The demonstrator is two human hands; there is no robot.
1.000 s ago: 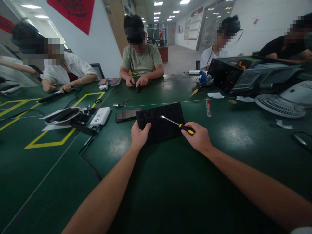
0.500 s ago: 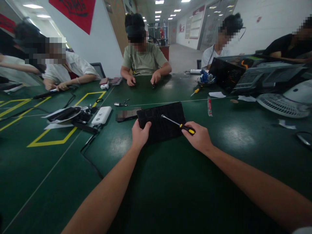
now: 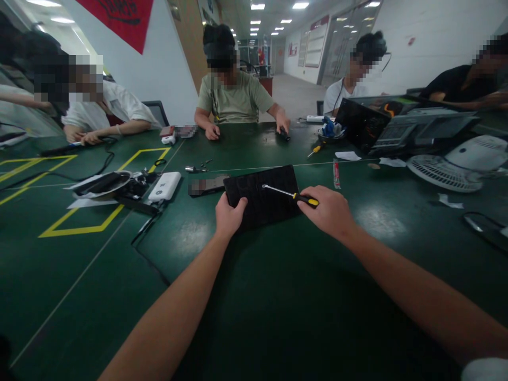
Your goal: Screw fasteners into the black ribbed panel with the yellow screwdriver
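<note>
A flat black panel [image 3: 265, 193] lies on the green table [image 3: 278, 296] in front of me. My left hand [image 3: 229, 216] grips its near left corner, thumb on top. My right hand [image 3: 327, 210] is closed round the yellow-and-black handle of a screwdriver [image 3: 291, 194]. The metal shaft points left and its tip rests over the panel's upper middle.
A white box [image 3: 164, 186], cables and a black-and-white part [image 3: 105, 184] lie at the left inside yellow floor-tape lines. A second screwdriver [image 3: 315, 151], a red tube [image 3: 337, 174], a black machine [image 3: 397, 129] and a white fan grille [image 3: 442, 174] sit at the right. Several people work round the table.
My hands and the panel have hardly moved; the screwdriver lies a bit flatter. The person opposite has reached a hand out to the right along the table.
</note>
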